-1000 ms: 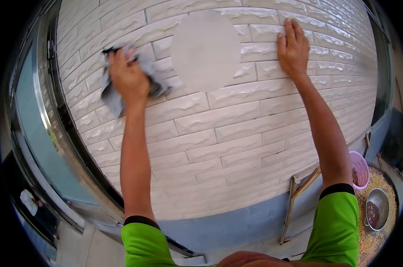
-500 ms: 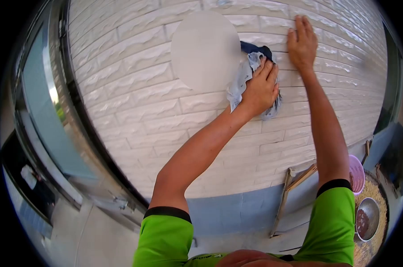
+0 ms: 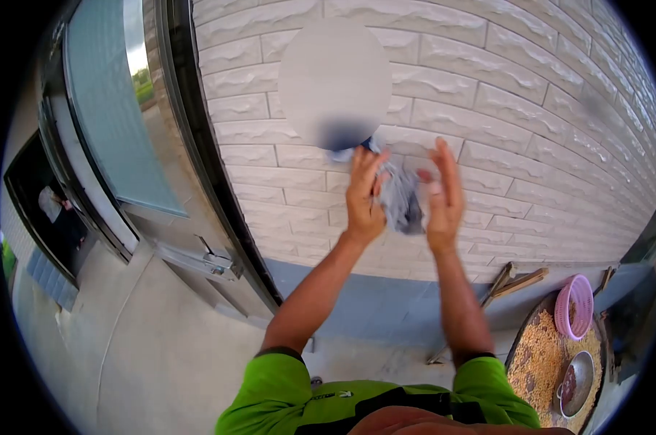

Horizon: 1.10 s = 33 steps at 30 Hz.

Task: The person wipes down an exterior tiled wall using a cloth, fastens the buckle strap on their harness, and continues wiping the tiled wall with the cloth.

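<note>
A crumpled grey and dark blue cloth (image 3: pixel 400 199) is between my two hands, in front of the white brick-pattern tile wall (image 3: pixel 451 76). My left hand (image 3: pixel 364 196) grips the cloth at its left side, with fingers pointing up. My right hand (image 3: pixel 445 203) is just right of the cloth, its fingers apart and somewhat blurred; whether its thumb touches the cloth is unclear. The top of the cloth is partly hidden by a pale round blur on the view.
A metal-framed glass door (image 3: pixel 118 94) with a handle (image 3: pixel 219 267) stands at the left. Beyond it, a person (image 3: pixel 60 210) is in a dark doorway. At lower right, a round tray of yellow grains (image 3: pixel 537 348) holds a pink basket (image 3: pixel 574 308) and a metal bowl (image 3: pixel 578 384).
My right hand has come off the wall and down beside the cloth. My left hand has moved down and left with the cloth. The view has shifted, showing more of the door and floor.
</note>
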{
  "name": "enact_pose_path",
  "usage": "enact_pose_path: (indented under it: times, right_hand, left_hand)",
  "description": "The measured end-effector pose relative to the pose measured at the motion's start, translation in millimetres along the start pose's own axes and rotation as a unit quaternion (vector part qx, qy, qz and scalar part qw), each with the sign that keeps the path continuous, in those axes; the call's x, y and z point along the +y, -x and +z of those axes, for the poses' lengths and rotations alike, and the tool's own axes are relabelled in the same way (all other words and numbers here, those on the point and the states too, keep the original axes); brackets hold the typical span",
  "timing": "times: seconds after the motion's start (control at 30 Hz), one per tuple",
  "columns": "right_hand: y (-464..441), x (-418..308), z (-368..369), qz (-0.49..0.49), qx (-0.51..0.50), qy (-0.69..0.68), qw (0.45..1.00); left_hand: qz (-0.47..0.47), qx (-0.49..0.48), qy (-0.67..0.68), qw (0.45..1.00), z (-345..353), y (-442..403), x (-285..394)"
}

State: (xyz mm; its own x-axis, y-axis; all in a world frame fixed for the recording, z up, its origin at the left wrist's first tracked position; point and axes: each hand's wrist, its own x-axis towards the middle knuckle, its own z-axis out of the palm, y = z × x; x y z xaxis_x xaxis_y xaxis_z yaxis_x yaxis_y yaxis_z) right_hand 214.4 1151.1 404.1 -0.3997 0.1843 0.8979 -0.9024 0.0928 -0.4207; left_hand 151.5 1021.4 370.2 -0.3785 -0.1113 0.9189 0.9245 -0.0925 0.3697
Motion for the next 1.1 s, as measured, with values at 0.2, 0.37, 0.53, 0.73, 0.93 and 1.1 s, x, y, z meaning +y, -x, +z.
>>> enact_pose_path:
  times: [0.2,0.37,0.53,0.73,0.93,1.1]
  right_hand:
    - [79,28,88,0.133,0.106,0.056,0.984]
    - [38,18,82,0.079,0.102,0.215,0.968]
    - [-87,-14,6,-0.1,0.338,0.213,0.911]
    - [-80,37,82,-0.17,0.312,0.601,0.716]
    - [-36,66,129,-0.144,0.273,0.575,0.758]
    - [34,74,250,-0.194,0.08,0.521,0.827]
  left_hand:
    - [-0.232,-0.044,0.288,0.928,-48,36,59]
    - [-0.128,-0.167,0.106,0.972,-128,27,85]
    - [-0.167,-0.174,-0.141,0.96,-274,71,86]
    - [-0.425,-0.188,-0.234,0.854,-397,253,75]
    - [-0.453,-0.38,-0.283,0.755,-360,269,85]
    - [-0.345,-0.447,-0.207,0.799,-321,265,74]
